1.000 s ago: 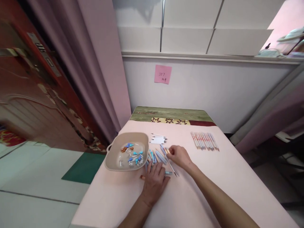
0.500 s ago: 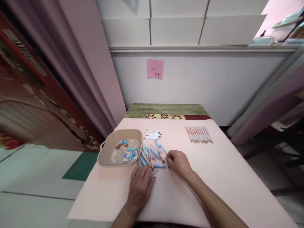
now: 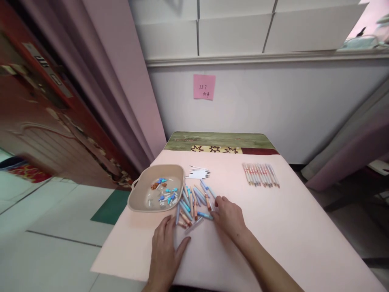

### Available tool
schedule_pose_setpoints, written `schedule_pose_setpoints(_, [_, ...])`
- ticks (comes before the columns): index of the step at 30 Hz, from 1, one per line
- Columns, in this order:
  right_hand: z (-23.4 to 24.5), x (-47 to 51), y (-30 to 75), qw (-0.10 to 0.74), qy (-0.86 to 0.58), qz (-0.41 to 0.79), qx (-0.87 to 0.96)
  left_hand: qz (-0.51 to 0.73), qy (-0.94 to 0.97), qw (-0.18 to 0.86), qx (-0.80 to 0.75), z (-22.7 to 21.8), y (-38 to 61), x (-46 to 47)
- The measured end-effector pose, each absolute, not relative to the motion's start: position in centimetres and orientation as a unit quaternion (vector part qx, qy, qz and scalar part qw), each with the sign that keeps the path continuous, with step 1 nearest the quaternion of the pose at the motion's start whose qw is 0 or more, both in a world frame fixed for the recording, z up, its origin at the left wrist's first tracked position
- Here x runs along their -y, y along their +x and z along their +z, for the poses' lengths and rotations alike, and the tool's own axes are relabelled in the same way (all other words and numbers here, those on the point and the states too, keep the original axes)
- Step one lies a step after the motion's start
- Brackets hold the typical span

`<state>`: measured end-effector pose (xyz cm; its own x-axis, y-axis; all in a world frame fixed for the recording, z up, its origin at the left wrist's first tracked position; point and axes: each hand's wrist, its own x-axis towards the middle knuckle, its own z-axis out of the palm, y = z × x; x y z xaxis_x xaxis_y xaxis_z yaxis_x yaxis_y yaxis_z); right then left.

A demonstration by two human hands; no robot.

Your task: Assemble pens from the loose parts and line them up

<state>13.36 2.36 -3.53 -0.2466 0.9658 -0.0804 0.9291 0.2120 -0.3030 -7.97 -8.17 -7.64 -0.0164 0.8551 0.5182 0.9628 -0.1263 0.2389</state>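
A loose pile of blue and orange pen barrels point(image 3: 194, 201) lies at the middle of the table. My left hand point(image 3: 165, 249) rests at the pile's near left side, thumb and fingers spread, with nothing gripped. A clear pen tube point(image 3: 193, 226) lies just beyond its thumb. At the pile's right edge, my right hand point(image 3: 228, 215) has its fingers curled together; whatever is between them is mostly hidden. Left of the pile stands a beige basin point(image 3: 135, 198) with small blue, brown and clear pen parts point(image 3: 168, 196) inside.
Several white pen refills point(image 3: 199, 173) lie behind the pile. A row of assembled pens point(image 3: 260, 175) sits at the right. The pink table cover point(image 3: 273, 235) stops short of the wall, where a green patterned strip point(image 3: 219, 140) shows. A pink note point(image 3: 204, 86) hangs on the wall.
My left hand has moved left and nearer to me, its fingers spreading and uncovering the clear tube and pens. My right hand stays at the pile's right edge. The view has shifted slightly.
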Motion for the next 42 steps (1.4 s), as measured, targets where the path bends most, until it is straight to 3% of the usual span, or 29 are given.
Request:
schedule_pose_setpoints(5, [-3.8,-2.3,13.1,0.057,-0.614,0.124,0.777,-0.315,-0.712,-0.003,0.627,-8.4,-6.8,5.8])
schedule_pose_setpoints(15, [-5.0,-2.8,13.4,0.107,-0.596,0.085,0.792,-0.333,-0.736,0.046,0.588,-8.2,-6.0,5.0])
schedule_pose_setpoints(23, [-6.5,-3.2,12.6,0.101,-0.591,0.041,0.799,-0.307,-0.784,0.100,0.530,-7.4,-4.9,4.7])
schedule_pose_setpoints(27, [-6.3,-3.0,12.5,0.144,-0.581,0.049,0.800,-0.304,-0.801,0.109,0.503,-6.8,-4.6,4.0])
schedule_pose_setpoints(35, [-5.9,-3.1,13.1,0.162,-0.604,0.154,0.765,-0.342,-0.747,-0.026,0.569,-5.5,-4.9,2.8])
schedule_pose_setpoints(42, [-4.9,-3.6,11.8,0.097,-0.640,0.128,0.751,-0.311,-0.726,-0.082,0.608,-5.4,-4.9,3.3])
